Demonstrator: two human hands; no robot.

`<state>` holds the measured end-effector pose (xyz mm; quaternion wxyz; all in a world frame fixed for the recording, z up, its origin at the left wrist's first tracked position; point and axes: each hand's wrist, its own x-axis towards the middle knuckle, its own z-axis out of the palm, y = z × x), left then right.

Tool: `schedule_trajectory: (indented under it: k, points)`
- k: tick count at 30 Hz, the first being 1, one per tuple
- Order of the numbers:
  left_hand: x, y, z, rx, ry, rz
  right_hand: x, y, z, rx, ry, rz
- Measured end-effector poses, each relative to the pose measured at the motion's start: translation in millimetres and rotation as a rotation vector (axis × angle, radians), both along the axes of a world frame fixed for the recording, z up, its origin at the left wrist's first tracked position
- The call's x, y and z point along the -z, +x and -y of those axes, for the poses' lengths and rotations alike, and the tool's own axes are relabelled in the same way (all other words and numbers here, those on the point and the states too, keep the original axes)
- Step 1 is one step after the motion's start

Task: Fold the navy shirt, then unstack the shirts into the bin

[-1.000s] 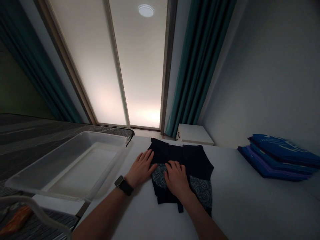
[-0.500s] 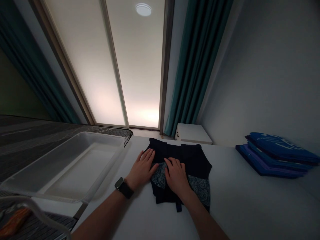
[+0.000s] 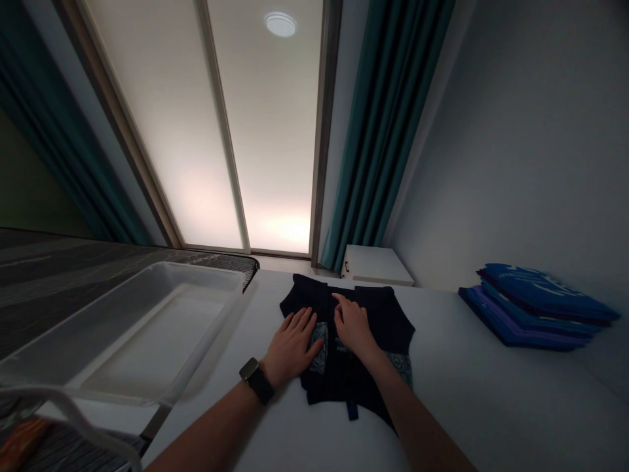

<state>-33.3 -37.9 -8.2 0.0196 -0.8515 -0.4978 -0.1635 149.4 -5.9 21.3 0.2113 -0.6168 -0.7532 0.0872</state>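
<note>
A dark navy garment (image 3: 388,314) with blue-grey swirl-patterned panels lies spread on the white table (image 3: 275,432). Its exact kind is unclear, and a small strap or tag sticks out at the near edge. My left hand (image 3: 289,347), with a dark watch on the wrist, rests flat and open over the garment's left side, partly covering a patterned panel. Over the middle of the cloth is my right hand (image 3: 354,328), its index finger stretched out and the other fingers bent. I see nothing gripped in it.
A translucent plastic bin (image 3: 167,387) stands at the left. Folded blue and purple cloths (image 3: 540,305) are stacked at the right, near the wall. Beyond the table are a small white cabinet (image 3: 376,262) and a teal curtain (image 3: 378,151).
My right hand has moved up the garment, its index finger now reaching toward the far edge. My left hand has shifted slightly right and toward me, still flat on the cloth.
</note>
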Motion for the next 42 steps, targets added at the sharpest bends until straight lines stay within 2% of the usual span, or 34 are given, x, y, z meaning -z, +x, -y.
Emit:
schedule_trajectory:
  k: [3,6,14,19,24,29,33,38,42]
  points:
    - [-2.8,0.5,1.1,0.003,0.000,-0.016,-7.1,-11.1,-20.3,-0.019,-0.158,0.041]
    - [-2.9,0.8,1.3,0.004,0.016,-0.018,-9.8,-23.1,-38.4,0.026,-0.215,0.037]
    - [-4.2,0.7,2.9,0.029,0.020,0.000,-3.8,-33.2,-57.9,0.049,-0.218,0.018]
    - [-12.1,0.8,5.4,0.107,-0.026,-0.009,-10.7,-24.3,-70.5,0.025,-0.170,0.001]
    - [-13.1,-0.1,4.7,0.141,-0.041,0.015,-12.9,-23.4,-74.7,-0.010,-0.137,0.012]
    - [-12.3,-0.6,3.7,0.147,-0.034,0.020,-5.8,-25.0,-61.6,-0.039,-0.111,0.061]
    - [-11.3,-1.1,2.6,0.163,-0.033,0.013,-9.6,-15.6,-42.4,-0.050,-0.013,0.089]
    - [-11.8,-4.5,-1.7,0.206,-0.072,0.009,-18.4,0.9,2.2,-0.282,0.108,0.160]
    - [-14.6,-13.2,-6.7,0.170,-0.068,0.011,-12.6,6.8,42.2,-0.475,0.169,0.148]
